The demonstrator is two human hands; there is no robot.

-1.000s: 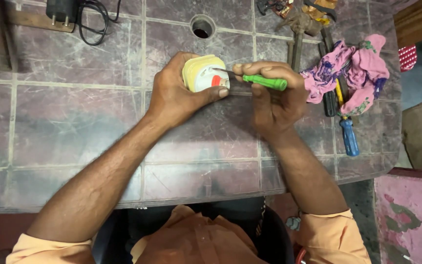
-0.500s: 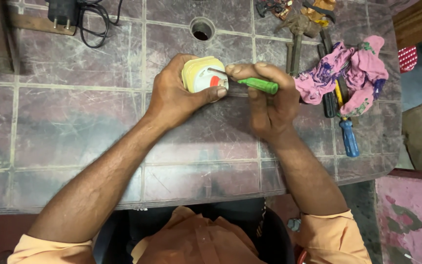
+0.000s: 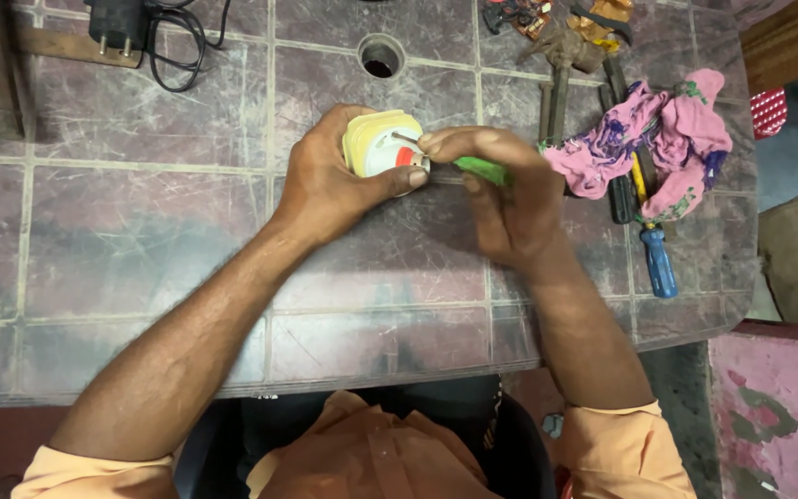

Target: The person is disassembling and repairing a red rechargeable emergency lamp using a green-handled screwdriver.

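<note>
My left hand [image 3: 330,180] grips a small cream-yellow block with a round white face and a red button [image 3: 382,146], holding it just above the tiled table [image 3: 140,240]. My right hand [image 3: 501,194] holds a green-handled screwdriver [image 3: 482,169]. Its thin metal tip rests on the white face of the block. Most of the green handle is hidden under my right fingers.
A pink patterned cloth [image 3: 667,139] lies at the right over several tools, with a blue-handled screwdriver [image 3: 659,261] beside it. A black plug adapter with cable [image 3: 122,23] and a round hole in the table [image 3: 380,57] are at the back. The table's near edge runs past my forearms.
My right hand has slid left along the screwdriver toward the block, covering more of the green handle. The left hand and block have stayed put.
</note>
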